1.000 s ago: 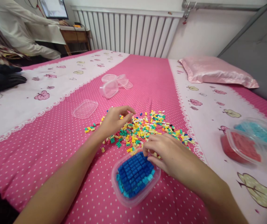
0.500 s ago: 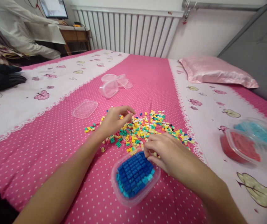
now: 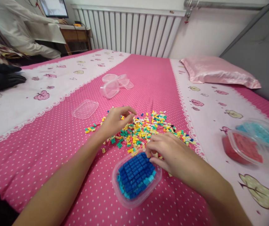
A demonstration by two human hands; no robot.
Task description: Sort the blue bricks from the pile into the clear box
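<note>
A clear plastic container [image 3: 116, 191] holds dark blue toy bricks [image 3: 134, 172] set in tight rows, with lighter blue ones around and below them. At its far right corner is my right hand [image 3: 166, 153], fingers curled and thumb drawn in close to the bricks; whatever is between the fingertips is hidden. My left hand [image 3: 117, 121] hovers over the left part of a loose pile of small mixed bricks [image 3: 139, 130], yellow, green, white, red and blue. Its thumb and forefinger are apart, and nothing shows between them.
A clear lid [image 3: 85, 109] lies left of the pile, and more clear tubs and lids [image 3: 112, 88] lie behind it. On the right stand a tub of red bricks [image 3: 244, 149] and one of light blue pieces [image 3: 259, 133]. A pink pillow [image 3: 219, 72] is farther back. A person [image 3: 23, 28] sits at a desk.
Almost nothing differs. My right hand has shifted very slightly at the container's corner; my left hand and the bricks look the same.
</note>
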